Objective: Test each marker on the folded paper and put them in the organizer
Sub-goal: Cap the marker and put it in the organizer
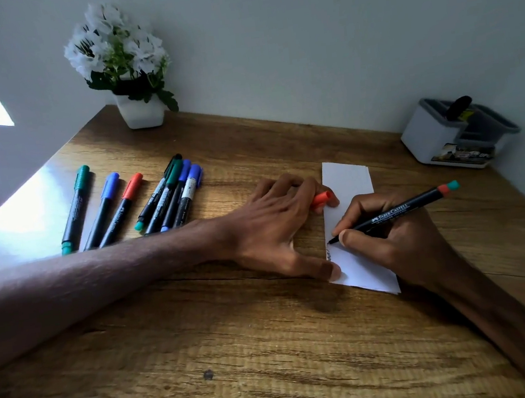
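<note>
Nearest you the surface [239, 348] shows bare wood. Just beyond it your right grip [403, 241] is clenched round the marker [390, 212] in a writing hold, thumb and forefinger pinching the barrel low down. The marker's long axis runs from its tip at 8 o'clock to its orange-and-teal tail at 2 o'clock. The tip touches the paper [345, 179] at its left edge, just above a small dark scribble. The paper is a folded strip lying lengthwise from 6 to 12 o'clock, between your two hands. Your left grip [271, 227] comes in from 9 o'clock and pins it, with the thumb flat on the near left corner. Its curled fingers rest on the left edge farther up and grasp the orange cap [321, 198]; which way the cap's mouth faces I can't tell. Recapping looks to be your next move, and it turns on this: the cap sits near, at about 12 o'clock from the tip, so tip and cap must be brought into line. Past your left forearm, at 10 o'clock, seven loose markers [99, 217] lie capped on the surface, three apart and four touching in a bundle, all pointing roughly 7 to 1 o'clock. The organizer [424, 137] stands at 2 o'clock from your right grip, well apart, against the wall, so the right is the nearer hand for the drop. A black item [458, 107] stands in one of its compartments. Farthest, at 11 o'clock, is a flower pot [140, 114].
</note>
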A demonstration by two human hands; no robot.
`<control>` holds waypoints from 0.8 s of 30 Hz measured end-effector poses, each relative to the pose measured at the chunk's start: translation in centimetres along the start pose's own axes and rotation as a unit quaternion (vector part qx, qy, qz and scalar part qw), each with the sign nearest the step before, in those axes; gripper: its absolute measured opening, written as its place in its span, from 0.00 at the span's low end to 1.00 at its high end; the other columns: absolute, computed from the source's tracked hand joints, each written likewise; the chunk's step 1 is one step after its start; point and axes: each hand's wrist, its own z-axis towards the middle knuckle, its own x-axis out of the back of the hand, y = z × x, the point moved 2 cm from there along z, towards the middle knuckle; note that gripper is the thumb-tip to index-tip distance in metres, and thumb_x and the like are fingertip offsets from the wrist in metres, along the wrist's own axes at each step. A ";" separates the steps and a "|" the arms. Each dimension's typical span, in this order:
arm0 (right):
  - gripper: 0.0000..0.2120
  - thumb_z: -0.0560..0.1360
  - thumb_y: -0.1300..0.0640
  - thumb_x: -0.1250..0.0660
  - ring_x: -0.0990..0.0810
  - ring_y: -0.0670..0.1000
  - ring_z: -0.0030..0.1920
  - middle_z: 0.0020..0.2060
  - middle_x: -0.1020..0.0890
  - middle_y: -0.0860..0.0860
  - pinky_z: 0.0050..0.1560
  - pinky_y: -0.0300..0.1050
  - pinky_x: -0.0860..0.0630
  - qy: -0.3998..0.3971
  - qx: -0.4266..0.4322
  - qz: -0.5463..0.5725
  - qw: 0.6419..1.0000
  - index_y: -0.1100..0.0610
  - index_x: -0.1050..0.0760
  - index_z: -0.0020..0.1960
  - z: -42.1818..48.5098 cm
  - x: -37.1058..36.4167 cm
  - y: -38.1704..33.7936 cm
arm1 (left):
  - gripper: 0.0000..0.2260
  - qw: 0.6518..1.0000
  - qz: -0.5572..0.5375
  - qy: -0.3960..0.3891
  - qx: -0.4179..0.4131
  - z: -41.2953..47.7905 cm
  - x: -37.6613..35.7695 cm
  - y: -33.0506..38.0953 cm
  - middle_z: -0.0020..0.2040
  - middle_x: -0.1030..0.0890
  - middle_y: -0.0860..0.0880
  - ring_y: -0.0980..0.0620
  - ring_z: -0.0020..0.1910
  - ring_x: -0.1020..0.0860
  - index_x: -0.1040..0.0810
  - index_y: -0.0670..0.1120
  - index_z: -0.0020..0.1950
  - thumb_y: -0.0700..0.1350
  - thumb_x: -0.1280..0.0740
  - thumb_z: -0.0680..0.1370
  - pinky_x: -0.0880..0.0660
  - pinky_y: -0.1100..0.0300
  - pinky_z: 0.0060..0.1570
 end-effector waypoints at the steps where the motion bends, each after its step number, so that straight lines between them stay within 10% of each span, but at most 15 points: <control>1: 0.02 0.68 0.62 0.28 0.16 0.47 0.37 0.35 0.14 0.49 0.38 0.34 0.22 0.002 -0.003 0.004 1.000 0.58 0.16 0.38 0.0 0.0 0.0 | 0.31 1.000 -0.001 0.003 -0.002 0.0 0.0 0.0 0.59 0.44 0.59 0.66 0.55 0.50 0.54 0.64 0.56 0.71 0.33 0.73 0.50 0.63 0.64; 11: 0.02 0.68 0.60 0.28 0.15 0.47 0.39 0.37 0.14 0.47 0.40 0.36 0.20 0.016 -0.011 -0.013 1.000 0.57 0.16 0.39 0.1 0.0 0.1 | 0.34 1.000 -0.007 0.000 -0.005 0.0 -0.2 -0.3 0.60 0.44 0.59 0.67 0.55 0.51 0.46 0.56 0.67 0.70 0.33 0.73 0.50 0.63 0.63; 24: 0.08 0.71 0.70 0.26 0.15 0.48 0.39 0.36 0.14 0.49 0.40 0.37 0.20 0.034 -0.023 -0.029 0.999 0.58 0.16 0.39 0.3 0.1 0.1 | 0.32 1.000 -0.003 -0.008 -0.004 -0.1 0.0 0.0 0.59 0.45 0.59 0.67 0.52 0.52 0.54 0.58 0.58 0.69 0.33 0.74 0.51 0.63 0.63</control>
